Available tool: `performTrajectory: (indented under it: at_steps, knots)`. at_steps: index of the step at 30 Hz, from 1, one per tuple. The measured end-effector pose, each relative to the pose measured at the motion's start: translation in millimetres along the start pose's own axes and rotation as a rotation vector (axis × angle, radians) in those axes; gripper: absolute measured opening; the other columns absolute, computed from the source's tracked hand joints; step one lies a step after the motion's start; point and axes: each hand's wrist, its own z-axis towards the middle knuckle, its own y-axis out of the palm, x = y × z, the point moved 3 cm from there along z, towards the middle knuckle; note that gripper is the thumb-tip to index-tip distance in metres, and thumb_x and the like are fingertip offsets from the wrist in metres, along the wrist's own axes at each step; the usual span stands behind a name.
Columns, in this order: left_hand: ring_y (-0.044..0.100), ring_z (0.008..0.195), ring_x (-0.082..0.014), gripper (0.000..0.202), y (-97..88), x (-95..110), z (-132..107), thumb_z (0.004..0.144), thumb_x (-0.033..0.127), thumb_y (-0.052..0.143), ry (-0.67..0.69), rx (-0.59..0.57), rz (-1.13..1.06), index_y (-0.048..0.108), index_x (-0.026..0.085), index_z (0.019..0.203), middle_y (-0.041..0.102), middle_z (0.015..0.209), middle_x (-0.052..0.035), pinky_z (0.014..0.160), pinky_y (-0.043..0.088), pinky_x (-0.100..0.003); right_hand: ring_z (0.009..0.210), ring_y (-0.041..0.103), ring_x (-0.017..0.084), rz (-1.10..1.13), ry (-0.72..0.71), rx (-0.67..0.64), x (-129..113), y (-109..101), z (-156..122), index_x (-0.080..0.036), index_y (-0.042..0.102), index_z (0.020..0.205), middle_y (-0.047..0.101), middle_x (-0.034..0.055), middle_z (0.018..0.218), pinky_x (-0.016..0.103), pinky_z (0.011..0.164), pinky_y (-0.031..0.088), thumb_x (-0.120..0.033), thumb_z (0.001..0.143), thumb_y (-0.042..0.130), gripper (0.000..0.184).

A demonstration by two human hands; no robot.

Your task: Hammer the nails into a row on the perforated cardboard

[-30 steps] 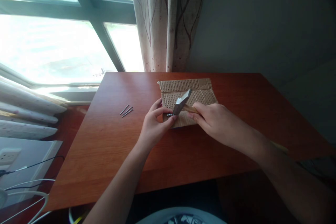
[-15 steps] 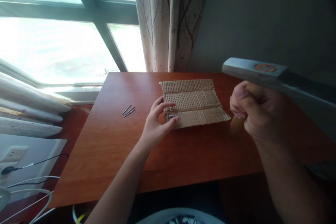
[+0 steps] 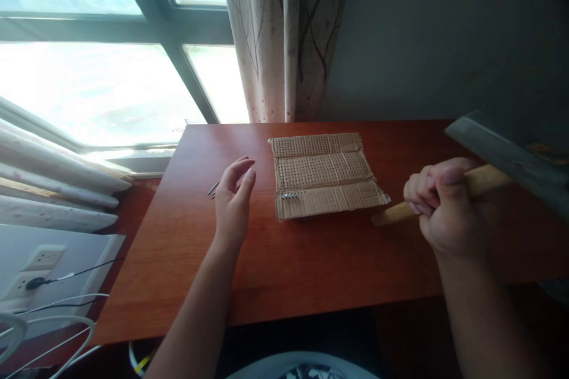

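Observation:
My right hand [image 3: 448, 207] is wrapped round the wooden handle of a hammer [image 3: 486, 180], its metal head raised at the right above the table. My left hand [image 3: 233, 198] is in the air left of the cardboard, fingers curved and thumb apart, with nothing seen in it. Close behind that hand lie a few metal nails [image 3: 213, 188], partly hidden by it. The brown cardboard [image 3: 331, 198] lies flat in the middle, creased into strips and covered with rows of small holes. Near its front left corner sits a short row of small shiny bits [image 3: 291, 195], like nail heads.
All this is on a reddish-brown wooden table [image 3: 311, 272]. Behind stand a window [image 3: 173, 29] and a patterned curtain [image 3: 267, 41]. At the lower left are a wall socket [image 3: 47, 257] and several cables [image 3: 66, 302]. A white rounded rim [image 3: 302, 358] shows at the bottom.
My left hand has left the cardboard's front left corner and moved left to the nails. The hammer has moved right and tilted, its handle now lying more level in my right hand.

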Motion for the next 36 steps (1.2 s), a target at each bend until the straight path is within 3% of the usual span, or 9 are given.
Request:
performTrajectory:
  at_steps: [3,6,10,13,15,22,26,31,36]
  knots:
    - [0.065,0.116,-0.0240,0.040,-15.8,-3.0,10.4,0.083,0.041,0.071,-0.001,0.029,0.033,0.070,0.017,0.115,0.071,0.124,-0.0106,0.097,0.052,-0.033,0.038,0.034,0.007,0.027,0.053,-0.017,-0.9,-4.2,-4.2,-0.022,0.058,0.066,0.038,-0.0062,0.049,0.027,0.036,0.023,-0.035,0.092,0.070,0.031]
    - [0.069,0.102,-0.0217,0.037,-41.5,-0.1,21.8,0.083,0.041,0.070,0.031,0.076,0.235,0.071,0.017,0.111,0.074,0.116,-0.0089,0.086,0.054,-0.031,0.037,0.029,0.006,0.067,0.140,-0.050,-2.0,-6.4,-5.7,-0.021,0.048,0.059,0.033,-0.0067,0.047,0.028,0.038,0.017,-0.039,0.091,0.070,0.042]
    - [0.070,0.081,-0.0204,0.027,-71.6,6.7,30.5,0.084,0.040,0.066,0.080,0.025,0.854,0.074,0.021,0.101,0.076,0.097,-0.0046,0.073,0.051,-0.031,0.037,0.027,0.006,0.064,0.147,-0.036,-2.3,-6.9,-5.7,-0.021,0.040,0.056,0.029,-0.0070,0.045,0.029,0.039,0.015,-0.044,0.091,0.069,0.051]
    - [0.069,0.086,-0.0250,0.022,-79.6,9.1,28.8,0.088,0.038,0.058,0.154,-0.059,1.304,0.075,0.025,0.095,0.074,0.096,-0.0046,0.067,0.044,-0.033,0.036,0.027,0.006,0.056,0.132,0.009,-0.9,-6.7,-6.5,-0.021,0.038,0.056,0.029,-0.0069,0.045,0.030,0.039,0.015,-0.041,0.091,0.068,0.050]
    - [0.069,0.088,-0.0267,0.025,-78.9,7.9,26.0,0.092,0.039,0.054,0.168,-0.123,1.456,0.075,0.026,0.096,0.074,0.097,-0.0049,0.062,0.040,-0.033,0.036,0.026,0.006,0.052,0.122,0.033,-0.6,-6.5,-7.6,-0.022,0.039,0.056,0.029,-0.0070,0.045,0.030,0.039,0.014,-0.040,0.091,0.068,0.049]
    - [0.067,0.089,-0.0268,0.035,-63.1,0.1,23.3,0.098,0.039,0.043,0.230,-0.311,1.603,0.075,0.024,0.103,0.073,0.101,-0.0086,0.059,0.036,-0.032,0.036,0.025,0.006,0.054,0.102,0.094,-3.7,-4.4,-12.1,-0.021,0.039,0.055,0.027,-0.0077,0.045,0.030,0.039,0.014,-0.036,0.089,0.069,0.047]
    - [0.067,0.087,-0.0282,0.039,-56.1,-3.3,23.8,0.099,0.035,0.037,0.171,-0.367,1.642,0.075,0.023,0.101,0.072,0.101,-0.0110,0.057,0.035,-0.033,0.036,0.024,0.006,0.057,0.098,0.112,-4.0,-5.5,-14.2,-0.021,0.040,0.056,0.028,-0.0078,0.045,0.029,0.039,0.014,-0.035,0.089,0.068,0.046]
    - [0.067,0.082,-0.0278,0.037,-54.5,-1.3,20.8,0.098,0.036,0.038,0.101,-0.357,1.629,0.073,0.025,0.101,0.072,0.105,-0.0099,0.058,0.035,-0.033,0.036,0.024,0.006,0.054,0.085,0.115,-4.9,-6.1,-14.2,-0.021,0.038,0.056,0.028,-0.0080,0.045,0.029,0.039,0.015,-0.032,0.090,0.067,0.046]
    - [0.068,0.082,-0.0281,0.037,-63.4,4.1,21.6,0.098,0.041,0.040,0.117,-0.235,1.618,0.072,0.025,0.110,0.072,0.110,-0.0088,0.058,0.035,-0.034,0.036,0.025,0.006,0.051,0.068,0.096,-5.5,-3.6,-13.1,-0.022,0.036,0.056,0.028,-0.0084,0.046,0.028,0.038,0.016,-0.033,0.089,0.067,0.047]
